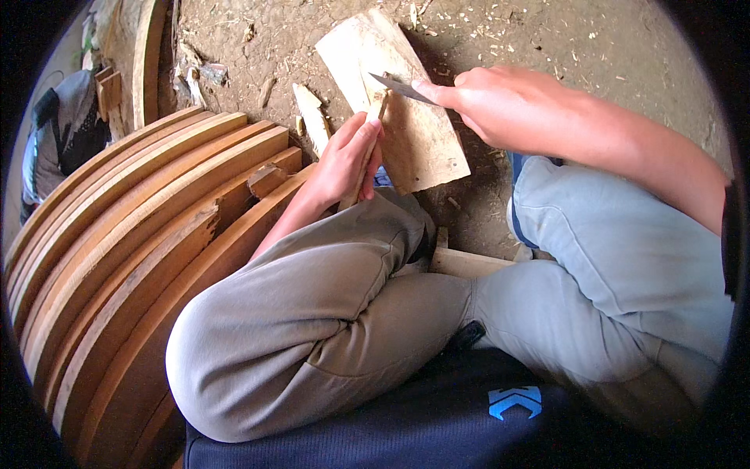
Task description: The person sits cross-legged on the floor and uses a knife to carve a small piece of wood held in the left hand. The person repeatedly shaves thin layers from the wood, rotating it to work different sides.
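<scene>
1. At 9 o'clock of the picture a stack of curved wooden planks (133, 234) lay on its side and filled the whole left part, close against the person's bent left knee (258, 352).
2. A pale flat wooden board (422, 137) stood tilted on the dirt ground (562, 39) at 12 o'clock, with small wood chips around it and a loose wood splinter (312, 117) just beside it at 11 o'clock.
3. Both knees in grey trousers took the lower half, and another pale piece of wood (469, 263) lay between the legs.
4. The left hand (344, 160) was closed around a thin wooden stick (367, 148), which rested upright against the board; the stick came out above the fingers toward 12 o'clock.
5. The right hand (500, 102) was pressed tight around the handle of a knife (402, 87); the handle itself was hidden inside the fist.
6. The grey blade pointed toward 9 o'clock and touched the top end of the stick, just above the left hand.
</scene>
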A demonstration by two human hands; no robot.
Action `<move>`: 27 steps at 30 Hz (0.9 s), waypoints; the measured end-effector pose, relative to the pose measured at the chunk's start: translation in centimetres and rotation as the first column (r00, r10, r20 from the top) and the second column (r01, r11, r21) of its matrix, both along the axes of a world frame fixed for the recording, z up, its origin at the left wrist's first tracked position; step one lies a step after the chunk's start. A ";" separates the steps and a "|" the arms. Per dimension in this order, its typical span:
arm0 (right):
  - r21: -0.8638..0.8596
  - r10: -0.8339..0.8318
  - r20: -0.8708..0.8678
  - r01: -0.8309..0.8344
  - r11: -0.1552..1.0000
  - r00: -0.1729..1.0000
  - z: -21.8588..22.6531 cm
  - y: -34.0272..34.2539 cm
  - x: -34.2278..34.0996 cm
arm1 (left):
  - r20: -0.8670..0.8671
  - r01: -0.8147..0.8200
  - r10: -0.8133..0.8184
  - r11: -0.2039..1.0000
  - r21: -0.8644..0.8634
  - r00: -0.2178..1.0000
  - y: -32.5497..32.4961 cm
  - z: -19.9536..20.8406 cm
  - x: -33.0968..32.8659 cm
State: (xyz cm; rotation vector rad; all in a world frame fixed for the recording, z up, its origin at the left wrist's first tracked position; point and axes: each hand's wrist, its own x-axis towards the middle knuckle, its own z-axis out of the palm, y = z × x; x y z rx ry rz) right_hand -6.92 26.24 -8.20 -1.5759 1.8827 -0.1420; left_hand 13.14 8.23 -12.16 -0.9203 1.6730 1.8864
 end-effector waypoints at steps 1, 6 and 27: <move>0.025 0.008 -0.002 -0.008 1.000 1.000 0.0 -0.2 0.1 | 0.004 -0.004 0.004 1.000 -0.006 1.000 0.1 -0.2 0.2; 0.022 0.027 -0.045 -0.026 0.999 0.999 0.2 -0.2 0.4 | 0.021 -0.009 0.009 1.000 -0.026 1.000 0.3 0.2 0.0; 0.267 0.342 -0.327 -0.261 0.928 0.881 1.2 -1.9 5.6 | 0.019 0.014 -0.012 0.994 -0.105 1.000 0.7 0.6 -0.7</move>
